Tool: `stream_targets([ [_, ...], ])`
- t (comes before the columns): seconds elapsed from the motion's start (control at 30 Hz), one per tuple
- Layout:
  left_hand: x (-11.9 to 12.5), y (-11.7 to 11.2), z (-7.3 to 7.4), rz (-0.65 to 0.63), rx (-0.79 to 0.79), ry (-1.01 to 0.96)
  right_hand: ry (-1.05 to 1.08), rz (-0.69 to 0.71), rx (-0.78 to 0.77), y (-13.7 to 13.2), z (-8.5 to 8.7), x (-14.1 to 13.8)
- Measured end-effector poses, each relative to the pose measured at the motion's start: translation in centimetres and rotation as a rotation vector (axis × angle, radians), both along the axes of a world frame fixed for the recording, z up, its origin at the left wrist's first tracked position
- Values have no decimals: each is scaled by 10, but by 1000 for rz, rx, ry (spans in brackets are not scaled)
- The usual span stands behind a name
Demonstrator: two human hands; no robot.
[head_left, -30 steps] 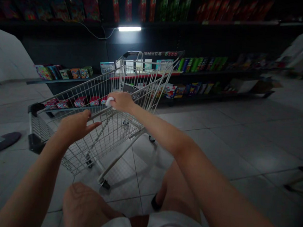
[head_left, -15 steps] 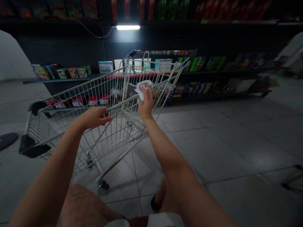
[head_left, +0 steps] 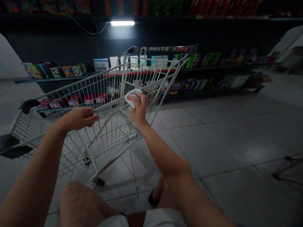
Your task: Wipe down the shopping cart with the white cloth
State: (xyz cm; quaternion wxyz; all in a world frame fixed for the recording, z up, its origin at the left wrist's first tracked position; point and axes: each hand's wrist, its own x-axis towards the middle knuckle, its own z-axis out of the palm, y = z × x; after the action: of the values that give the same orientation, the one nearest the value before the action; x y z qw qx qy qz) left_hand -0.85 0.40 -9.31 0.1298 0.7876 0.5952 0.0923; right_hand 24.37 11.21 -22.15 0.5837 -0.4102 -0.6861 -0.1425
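A metal shopping cart (head_left: 65,91) stands on the tiled floor in front of me, its handle end toward the shelves. My left hand (head_left: 75,118) grips the top rail of the cart's near side, fingers curled over it. My right hand (head_left: 139,107) holds a crumpled white cloth (head_left: 132,95) and presses it against the wire side of the cart near the folding child seat. My bare knee shows at the bottom, in a crouch.
Dark store shelves (head_left: 200,70) with colourful packets run behind the cart, lit by a tube light (head_left: 122,23). A metal frame (head_left: 292,166) stands on the floor at the right. A dark mat lies at the far left.
My right hand with the cloth moved from the near rail up to the cart's side by the seat, then slid slightly down and left. The cart shifted a little leftward in view.
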Motion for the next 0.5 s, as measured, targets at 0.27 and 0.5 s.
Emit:
stream_targets([
  [0.27, -21, -4, 1, 31, -66, -101, -369, 334, -274, -43, -76, -27],
  [0.5, -35, -13, 2, 70, -93, -97, 11, 125, -80, -18, 14, -30],
])
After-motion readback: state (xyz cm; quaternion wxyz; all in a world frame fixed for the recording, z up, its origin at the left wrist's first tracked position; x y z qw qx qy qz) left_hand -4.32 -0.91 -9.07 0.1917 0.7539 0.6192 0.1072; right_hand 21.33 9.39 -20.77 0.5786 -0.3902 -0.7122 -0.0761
